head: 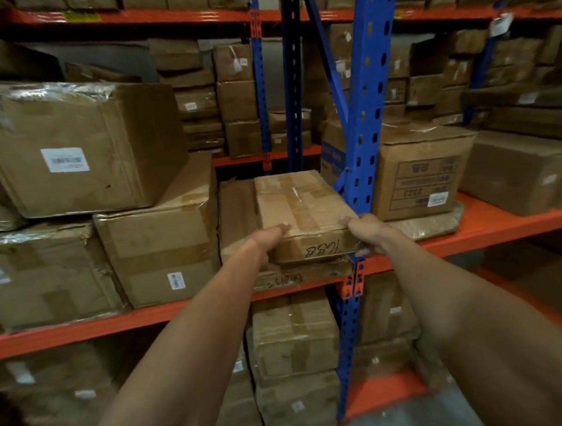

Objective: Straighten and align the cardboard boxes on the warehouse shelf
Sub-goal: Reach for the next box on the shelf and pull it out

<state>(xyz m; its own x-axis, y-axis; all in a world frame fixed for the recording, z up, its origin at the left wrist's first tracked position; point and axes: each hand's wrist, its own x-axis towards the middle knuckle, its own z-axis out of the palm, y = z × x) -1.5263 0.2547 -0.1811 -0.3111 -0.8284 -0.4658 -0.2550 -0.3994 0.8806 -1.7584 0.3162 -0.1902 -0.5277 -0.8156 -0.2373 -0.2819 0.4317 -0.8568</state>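
left hand (269,237), right hand (366,230) grip small box (300,202) | beside blue upright (365,165) (possibly touching)

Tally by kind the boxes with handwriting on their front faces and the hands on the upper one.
Boxes with handwriting: 2, top box and crushed box beneath it
Hands: 2, left hand and right hand, both gripping the top box
Total: 4

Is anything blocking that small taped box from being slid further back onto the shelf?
Nothing visible blocks it. The small taped box, held at its front corners by the left hand and right hand, lies on a flatter box. The blue upright stands close beside its right edge; the space behind looks dark and open.
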